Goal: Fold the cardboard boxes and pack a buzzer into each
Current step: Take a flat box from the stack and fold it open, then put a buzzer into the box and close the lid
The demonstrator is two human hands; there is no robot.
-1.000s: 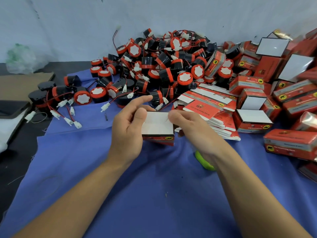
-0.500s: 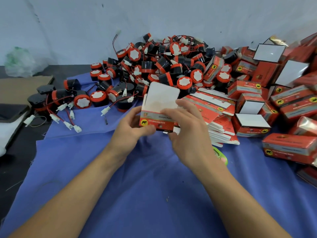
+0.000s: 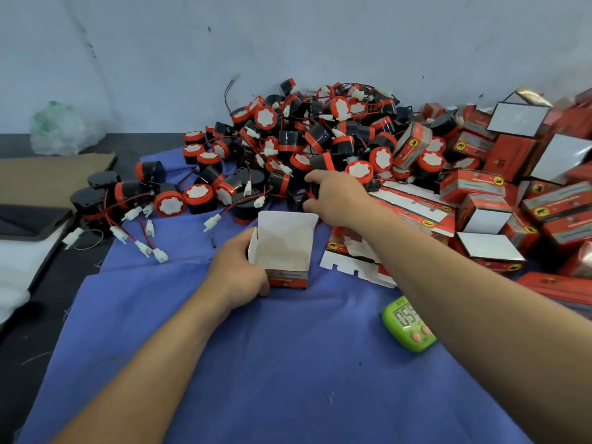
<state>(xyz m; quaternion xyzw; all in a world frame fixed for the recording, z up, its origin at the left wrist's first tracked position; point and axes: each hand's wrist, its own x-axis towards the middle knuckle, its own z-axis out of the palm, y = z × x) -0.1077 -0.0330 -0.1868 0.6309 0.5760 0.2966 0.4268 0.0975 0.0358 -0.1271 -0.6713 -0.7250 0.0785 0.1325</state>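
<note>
Head view, looking down at a table (image 3: 19,347) draped with a blue cloth (image 3: 288,363).

The left hand (image 3: 238,270) is closing its grip round the left side of a small red and white box (image 3: 285,251). The box is standing upright on the cloth with its top open, its white lid flap sticking up at the back and a side flap sticking out beside the fingers.

Just beyond and to the right of that grip, the right hand (image 3: 336,197) is reaching across to the near edge of a big pile of buzzers (image 3: 320,139). Its thumb and forefinger are pinching a black buzzer (image 3: 315,191), which is lying among the others at the foot of the pile.

Red wires and white connectors (image 3: 144,245) are trailing from the buzzers to the left of both grips.

Under the right forearm, a stack of flat unfolded boxes (image 3: 413,203) is lying, with one blank (image 3: 355,267) touching the cloth just right of the held box.

Further right, many closed red boxes (image 3: 474,184) are heaping up.

Nearer the body than the right grip, a green timer (image 3: 408,325) is resting on the cloth, partly hidden by the forearm.

Far to the left, a sheet of brown cardboard (image 3: 48,174) and a clear plastic bag (image 3: 61,129) are lying well apart from the hands.
</note>
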